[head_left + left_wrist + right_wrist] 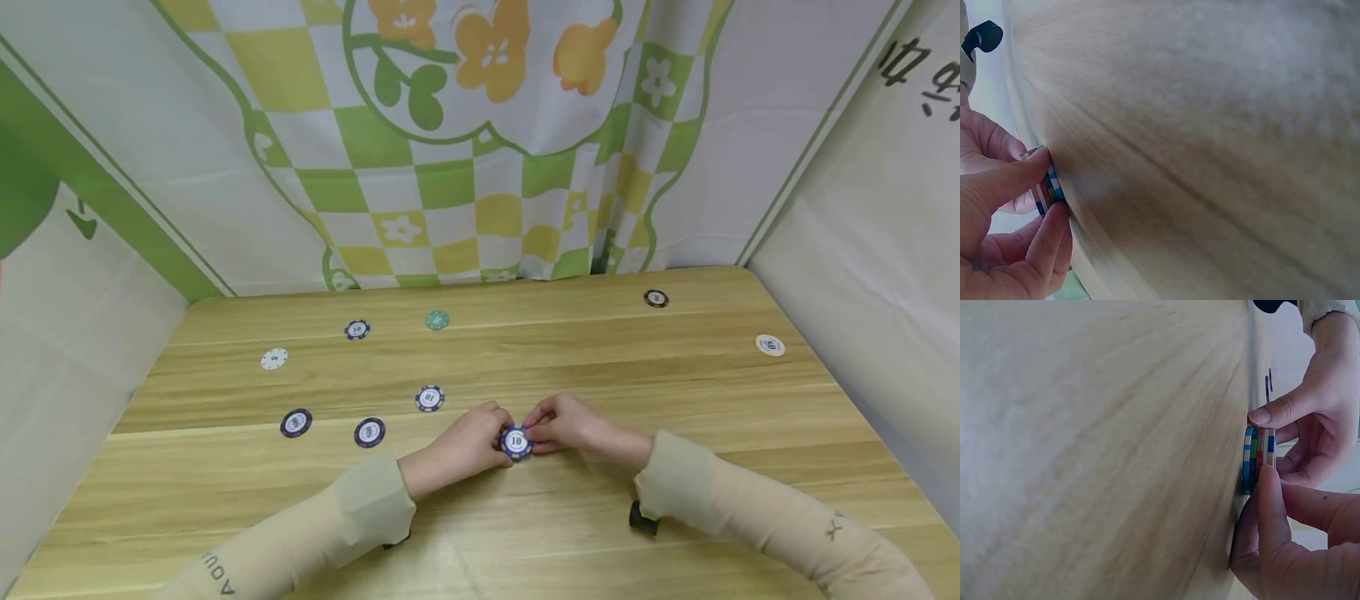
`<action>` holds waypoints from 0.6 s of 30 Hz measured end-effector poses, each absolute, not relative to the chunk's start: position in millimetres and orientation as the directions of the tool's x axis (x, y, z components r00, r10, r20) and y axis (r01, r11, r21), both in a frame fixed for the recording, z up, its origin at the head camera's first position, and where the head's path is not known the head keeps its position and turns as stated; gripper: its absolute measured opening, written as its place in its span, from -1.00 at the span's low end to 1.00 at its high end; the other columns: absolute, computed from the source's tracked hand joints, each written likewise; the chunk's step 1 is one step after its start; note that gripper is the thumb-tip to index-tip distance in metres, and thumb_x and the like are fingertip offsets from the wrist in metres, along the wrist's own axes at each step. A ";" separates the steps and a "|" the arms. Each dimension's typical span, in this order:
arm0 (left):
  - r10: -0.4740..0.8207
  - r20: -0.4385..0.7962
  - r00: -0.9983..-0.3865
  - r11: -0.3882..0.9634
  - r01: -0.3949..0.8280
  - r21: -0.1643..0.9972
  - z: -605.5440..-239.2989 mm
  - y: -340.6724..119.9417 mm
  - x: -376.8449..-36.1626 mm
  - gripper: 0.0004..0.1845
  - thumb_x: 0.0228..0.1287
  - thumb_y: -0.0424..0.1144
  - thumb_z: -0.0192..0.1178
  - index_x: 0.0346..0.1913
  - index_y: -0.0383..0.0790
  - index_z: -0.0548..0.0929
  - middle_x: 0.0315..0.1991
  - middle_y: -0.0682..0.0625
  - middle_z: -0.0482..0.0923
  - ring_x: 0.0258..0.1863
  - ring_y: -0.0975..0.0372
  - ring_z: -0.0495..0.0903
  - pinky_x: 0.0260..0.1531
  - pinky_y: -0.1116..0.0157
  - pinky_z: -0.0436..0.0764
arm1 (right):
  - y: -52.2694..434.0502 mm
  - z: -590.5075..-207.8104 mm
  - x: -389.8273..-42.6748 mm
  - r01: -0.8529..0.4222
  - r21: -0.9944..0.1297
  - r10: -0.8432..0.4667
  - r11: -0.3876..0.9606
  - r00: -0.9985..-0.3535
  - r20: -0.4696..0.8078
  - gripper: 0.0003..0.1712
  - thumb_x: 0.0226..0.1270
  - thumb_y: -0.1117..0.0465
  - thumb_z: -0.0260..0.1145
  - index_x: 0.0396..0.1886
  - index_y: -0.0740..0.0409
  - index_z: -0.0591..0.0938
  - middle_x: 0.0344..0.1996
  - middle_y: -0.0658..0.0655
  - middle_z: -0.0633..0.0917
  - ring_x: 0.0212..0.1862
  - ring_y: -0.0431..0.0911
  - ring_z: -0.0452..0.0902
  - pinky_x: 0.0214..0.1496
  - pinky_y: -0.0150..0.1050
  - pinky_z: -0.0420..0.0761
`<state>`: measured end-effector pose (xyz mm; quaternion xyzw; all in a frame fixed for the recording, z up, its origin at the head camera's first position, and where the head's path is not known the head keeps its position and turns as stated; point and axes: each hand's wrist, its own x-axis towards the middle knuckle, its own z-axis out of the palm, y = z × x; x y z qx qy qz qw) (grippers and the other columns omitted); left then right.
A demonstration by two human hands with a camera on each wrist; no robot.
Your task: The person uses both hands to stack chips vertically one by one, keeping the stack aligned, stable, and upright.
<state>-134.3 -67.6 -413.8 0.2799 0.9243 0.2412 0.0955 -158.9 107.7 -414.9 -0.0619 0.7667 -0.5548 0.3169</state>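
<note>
Between both hands [517, 433], chip stack [516, 442] on table [675, 392]

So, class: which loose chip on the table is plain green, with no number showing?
The teal-green chip near the table's far edge, just right of a blue 10 chip. All other loose chips are blue, purple, white or dark.

Both forearms in beige sleeves angled inward over the tabletop. The left hand [467, 443] and the right hand [564, 423] met fingertip to fingertip, fingers curled in a pinch.
</note>
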 end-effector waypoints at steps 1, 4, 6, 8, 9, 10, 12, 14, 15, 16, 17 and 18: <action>0.564 -0.039 -0.825 0.726 0.473 0.498 -413.9 -67.6 -134.3 -0.62 -0.16 -0.31 0.42 -0.22 -0.36 0.57 -0.35 -0.02 0.46 -0.41 0.30 0.40 -0.36 0.43 0.46 | 107.4 -414.8 -158.5 0.258 -0.890 -0.442 0.375 -0.795 -0.416 -0.82 0.14 0.52 0.18 -0.24 0.57 0.50 -0.45 0.19 0.58 -0.48 -0.21 0.56 -0.32 -0.34 0.61; 0.564 -0.037 -0.825 0.726 0.475 0.497 -413.4 -67.6 -134.1 -0.62 -0.16 -0.31 0.42 -0.22 -0.36 0.58 -0.35 -0.02 0.46 -0.41 0.30 0.40 -0.36 0.44 0.46 | 106.2 -414.2 -156.8 0.259 -0.893 -0.431 0.367 -0.804 -0.410 -0.83 0.13 0.53 0.19 -0.25 0.56 0.50 -0.46 0.18 0.58 -0.48 -0.21 0.55 -0.33 -0.33 0.61; 0.565 -0.038 -0.824 0.725 0.474 0.499 -412.8 -67.7 -133.9 -0.62 -0.16 -0.31 0.42 -0.22 -0.36 0.58 -0.35 -0.01 0.46 -0.41 0.30 0.40 -0.36 0.44 0.46 | 105.5 -414.3 -156.1 0.259 -0.894 -0.422 0.367 -0.809 -0.408 -0.83 0.13 0.53 0.19 -0.26 0.56 0.50 -0.46 0.18 0.57 -0.48 -0.21 0.55 -0.33 -0.34 0.61; 0.564 -0.043 -0.825 0.727 0.471 0.500 -412.8 -67.9 -134.0 -0.62 -0.16 -0.31 0.42 -0.21 -0.35 0.58 -0.35 0.00 0.46 -0.41 0.31 0.40 -0.36 0.45 0.46 | 104.9 -414.1 -155.4 0.251 -0.895 -0.413 0.369 -0.819 -0.399 -0.83 0.13 0.52 0.19 -0.26 0.56 0.50 -0.46 0.18 0.57 -0.49 -0.21 0.54 -0.33 -0.34 0.61; 0.562 -0.045 -0.826 0.728 0.468 0.501 -412.7 -68.1 -134.0 -0.62 -0.16 -0.31 0.42 -0.21 -0.35 0.58 -0.35 0.00 0.46 -0.40 0.31 0.40 -0.36 0.45 0.46 | 104.7 -414.0 -155.3 0.243 -0.895 -0.409 0.374 -0.823 -0.394 -0.84 0.14 0.52 0.19 -0.26 0.55 0.50 -0.46 0.18 0.57 -0.48 -0.21 0.54 -0.33 -0.33 0.61; 0.562 -0.046 -0.826 0.728 0.467 0.503 -412.9 -68.2 -134.1 -0.62 -0.15 -0.31 0.42 -0.21 -0.35 0.58 -0.35 0.00 0.46 -0.40 0.31 0.40 -0.36 0.45 0.46 | 104.9 -413.9 -155.6 0.234 -0.893 -0.402 0.384 -0.828 -0.390 -0.84 0.15 0.51 0.19 -0.26 0.55 0.50 -0.45 0.18 0.57 -0.48 -0.21 0.54 -0.33 -0.33 0.61; 0.563 -0.048 -0.825 0.727 0.466 0.504 -413.2 -68.3 -134.4 -0.62 -0.15 -0.30 0.42 -0.21 -0.35 0.58 -0.35 0.00 0.46 -0.40 0.31 0.40 -0.36 0.45 0.46 | 105.3 -413.2 -156.4 0.206 -0.891 -0.394 0.405 -0.840 -0.374 -0.84 0.16 0.49 0.19 -0.26 0.52 0.51 -0.45 0.18 0.57 -0.47 -0.19 0.54 -0.32 -0.32 0.61; 0.563 -0.050 -0.825 0.728 0.467 0.502 -413.5 -68.5 -134.5 -0.62 -0.14 -0.30 0.42 -0.20 -0.36 0.57 -0.34 0.00 0.46 -0.40 0.30 0.40 -0.36 0.44 0.46 | 107.0 -411.9 -158.1 0.140 -0.890 -0.405 0.433 -0.852 -0.331 -0.84 0.17 0.47 0.18 -0.26 0.51 0.51 -0.44 0.19 0.58 -0.45 -0.17 0.53 -0.31 -0.30 0.61; 0.564 -0.049 -0.825 0.728 0.468 0.500 -413.6 -68.5 -134.6 -0.62 -0.14 -0.30 0.42 -0.20 -0.36 0.57 -0.34 0.00 0.46 -0.40 0.30 0.41 -0.36 0.44 0.46 | 108.4 -411.4 -159.6 0.079 -0.885 -0.418 0.459 -0.860 -0.293 -0.85 0.18 0.46 0.18 -0.26 0.49 0.52 -0.44 0.19 0.58 -0.44 -0.17 0.52 -0.32 -0.30 0.60; 0.567 -0.042 -0.823 0.728 0.476 0.494 -414.1 -68.6 -134.7 -0.61 -0.14 -0.30 0.42 -0.20 -0.36 0.57 -0.35 0.00 0.45 -0.40 0.30 0.41 -0.36 0.43 0.46 | 109.9 -410.8 -161.3 0.014 -0.875 -0.431 0.484 -0.866 -0.252 -0.85 0.18 0.45 0.18 -0.26 0.47 0.53 -0.45 0.18 0.59 -0.43 -0.16 0.51 -0.33 -0.30 0.59; 0.568 -0.036 -0.822 0.727 0.481 0.489 -414.5 -68.6 -134.7 -0.61 -0.15 -0.30 0.42 -0.20 -0.37 0.57 -0.35 -0.01 0.46 -0.41 0.30 0.41 -0.36 0.42 0.46 | 111.7 -409.8 -162.9 -0.056 -0.861 -0.448 0.506 -0.870 -0.207 -0.85 0.19 0.43 0.18 -0.26 0.46 0.53 -0.45 0.17 0.59 -0.41 -0.14 0.51 -0.32 -0.31 0.57; 0.570 -0.029 -0.821 0.727 0.487 0.483 -415.2 -68.6 -134.8 -0.61 -0.16 -0.30 0.42 -0.21 -0.37 0.58 -0.35 -0.01 0.46 -0.41 0.29 0.41 -0.36 0.42 0.46 | 113.6 -409.1 -164.5 -0.129 -0.839 -0.464 0.528 -0.871 -0.158 -0.85 0.19 0.43 0.19 -0.26 0.44 0.54 -0.44 0.17 0.60 -0.39 -0.13 0.51 -0.31 -0.31 0.55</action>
